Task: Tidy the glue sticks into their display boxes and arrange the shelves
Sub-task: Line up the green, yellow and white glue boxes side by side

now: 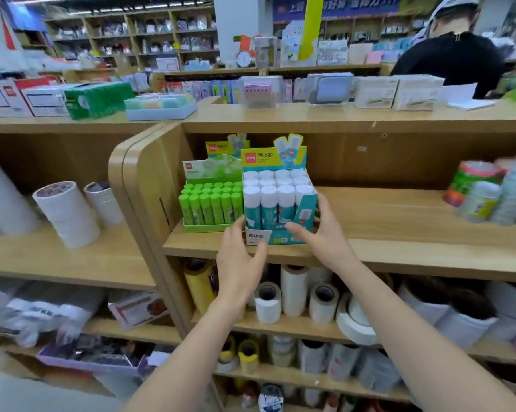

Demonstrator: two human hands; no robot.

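Nearest, two bare forearms are reaching up from six o'clock, crossing in front of white paper rolls (268,301) that are standing as smooth cylinders on a lower shelf.

The left hand (238,263), slightly blurred, is lying with its fingers loosely straight and spread. Its tips are touching the left front corner of the teal display box (307,211). The right hand (325,236) is gripping that same box, with the thumb pressing on the front panel and the fingers curling round the right side.

The box, printed cardboard with a raised header card, is sitting right at the front lip of the wooden shelf (399,230). White-capped glue sticks (277,185) are standing upright inside it in tight rows, their round caps filling it.

Just beside it at nine o'clock, the green display box (209,227) is holding green glue sticks (212,200). Beyond that, a rounded wooden side panel (140,173) is closing off the bay.

Toward three o'clock, open pale-grained board is stretching away to a blurred cluster of tape rolls (485,191).

Behind the green box, at eleven o'clock, a second teal header card (227,145) is showing.

Far off at one o'clock, a person in black (450,60) is standing beyond the counter top.
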